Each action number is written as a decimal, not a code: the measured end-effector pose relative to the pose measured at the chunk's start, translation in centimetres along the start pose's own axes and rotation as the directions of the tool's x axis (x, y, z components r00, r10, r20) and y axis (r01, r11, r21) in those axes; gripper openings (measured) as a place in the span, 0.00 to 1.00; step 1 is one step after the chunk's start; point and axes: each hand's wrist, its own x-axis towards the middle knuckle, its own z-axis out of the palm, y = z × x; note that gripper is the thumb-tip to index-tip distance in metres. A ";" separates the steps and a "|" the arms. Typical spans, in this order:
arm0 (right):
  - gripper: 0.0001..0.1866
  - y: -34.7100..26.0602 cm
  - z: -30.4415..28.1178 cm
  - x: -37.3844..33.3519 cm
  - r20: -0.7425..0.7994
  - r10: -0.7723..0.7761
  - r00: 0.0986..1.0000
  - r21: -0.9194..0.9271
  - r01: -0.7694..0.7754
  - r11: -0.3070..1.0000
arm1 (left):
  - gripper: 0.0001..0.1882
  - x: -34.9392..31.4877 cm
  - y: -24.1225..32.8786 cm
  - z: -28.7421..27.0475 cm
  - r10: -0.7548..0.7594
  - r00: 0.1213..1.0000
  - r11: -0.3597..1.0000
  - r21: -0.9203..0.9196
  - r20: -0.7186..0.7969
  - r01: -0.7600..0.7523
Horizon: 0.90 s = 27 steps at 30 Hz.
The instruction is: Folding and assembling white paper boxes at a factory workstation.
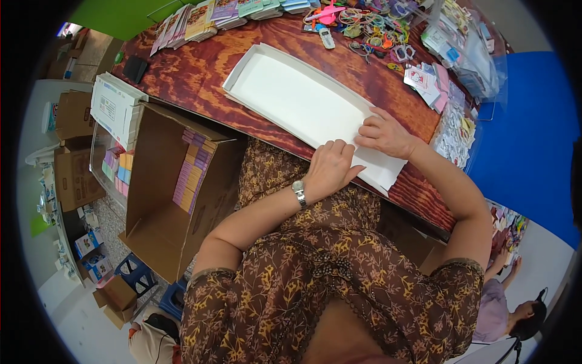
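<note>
From where I stand, a shallow white cardboard tray (291, 91) lies aslant on the red-brown wood-patterned table (188, 76), close to its near edge, right in front of the seated worker. Its long far and near walls stand up, and a white flap reaches out past both hands at the right end. The left hand (330, 170), a silver wristwatch (298, 194) on its wrist, has its fingers bent at the near wall and its thumb pointing right; I cannot tell whether it pinches the card. The right hand (385, 134) curls over the tray's right end, one finger stretched toward the far wall, and its grip on the card is partly hidden from me. Fanned stacks of printed cards (200, 24) sit at the far left, a heap of colourful trinkets (388, 36) at the far right, with clear plastic bags (464, 51) just right of it. Left of the worker, beside the table, an open brown carton (160, 242) holds purple and orange packs (194, 167), near a stack of white boxes (115, 109).
</note>
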 end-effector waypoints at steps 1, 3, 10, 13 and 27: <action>0.12 0.1 0.0 0.1 0.000 -0.002 1.000 0.000 0.002 1.000 | 0.15 0.2 -0.2 0.6 -0.037 0.999 0.999 -0.015 -0.020 0.037; 0.10 0.2 0.1 0.2 0.049 -0.021 0.999 0.000 0.021 1.000 | 0.16 0.5 -0.8 1.5 -0.075 0.996 0.997 -0.030 -0.040 0.074; 0.11 0.2 0.0 0.1 0.053 0.014 0.998 0.080 -0.018 0.997 | 0.18 0.5 -0.9 1.3 -0.157 0.986 0.984 -0.082 0.052 0.161; 0.12 0.2 0.3 -0.1 0.060 0.042 0.997 0.100 -0.048 0.994 | 0.20 0.5 -1.0 1.1 -0.134 0.991 0.988 -0.073 0.028 0.135; 0.14 -0.7 1.3 -1.3 -0.142 0.091 0.986 0.081 -0.080 0.994 | 0.38 3.9 -4.1 -0.3 -0.332 0.822 0.675 -0.492 0.463 0.550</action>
